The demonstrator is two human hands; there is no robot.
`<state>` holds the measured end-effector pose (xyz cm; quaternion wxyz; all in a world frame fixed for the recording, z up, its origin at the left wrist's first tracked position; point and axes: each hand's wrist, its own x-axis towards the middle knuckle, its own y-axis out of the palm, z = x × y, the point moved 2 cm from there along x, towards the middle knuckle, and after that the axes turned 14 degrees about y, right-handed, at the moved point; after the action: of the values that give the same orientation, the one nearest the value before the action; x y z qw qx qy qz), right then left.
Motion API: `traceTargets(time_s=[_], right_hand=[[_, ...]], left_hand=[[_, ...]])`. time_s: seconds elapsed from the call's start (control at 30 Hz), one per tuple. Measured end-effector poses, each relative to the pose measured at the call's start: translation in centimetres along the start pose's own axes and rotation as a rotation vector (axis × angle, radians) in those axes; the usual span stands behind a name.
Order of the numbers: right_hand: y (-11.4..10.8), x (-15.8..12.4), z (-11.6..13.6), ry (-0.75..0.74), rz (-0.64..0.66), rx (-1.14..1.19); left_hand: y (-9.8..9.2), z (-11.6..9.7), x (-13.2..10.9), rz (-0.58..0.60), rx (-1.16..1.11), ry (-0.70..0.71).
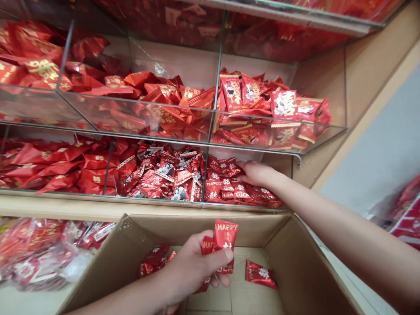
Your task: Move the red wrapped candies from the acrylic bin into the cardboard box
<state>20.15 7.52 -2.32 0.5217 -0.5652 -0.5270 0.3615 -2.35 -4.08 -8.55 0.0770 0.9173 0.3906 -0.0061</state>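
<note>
- From where I stand, the left hand [193, 258] is closed on a few red HAPPY packets [225, 234], thumb across the front one, above the open cardboard box [170, 227].
- The right hand [257, 173] reaches into the lower right compartment, at a heap of small red packets [226, 186]; its fingertips are blurred among them, so I can't tell whether they grip any.
- Inside the box, a lone packet [261, 274] lies toward the right, and a small cluster [155, 259] sits at the left, partly behind the left forearm.
- A clear divider [205, 175] parts the heap from the picture-printed packets [167, 168] next to it.
- Overhead, the upper shelf's packets [246, 94] sit behind a clear front panel; a small hook [299, 162] hangs just above the right forearm.
- Plastic bags [36, 249] crowd the space left of the box.
</note>
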Motion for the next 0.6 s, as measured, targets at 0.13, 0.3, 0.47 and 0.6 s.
traceTargets(time_s=[0.13,0.3,0.47,0.6], right_hand=[[-0.8,-0.4,-0.1,-0.011,-0.035,0.012],[-2.5,-1.1,1.9,0.024,-0.279,0.111],[-2.3,0.3,4.9,-0.173,-0.268,0.25],[-1.9,2.3,6.3,-0.211,-0.242,0.24]], left_hand=[[-0.1,0.3,-0.1,0.005,0.014,-0.024],[-0.1,0.4,0.1,-0.016,0.029,-0.037],[0.0,0.2,0.2,-0.026,0.018,-0.04],[-0.1,0.3,0.2,-0.022,0.017,-0.023]])
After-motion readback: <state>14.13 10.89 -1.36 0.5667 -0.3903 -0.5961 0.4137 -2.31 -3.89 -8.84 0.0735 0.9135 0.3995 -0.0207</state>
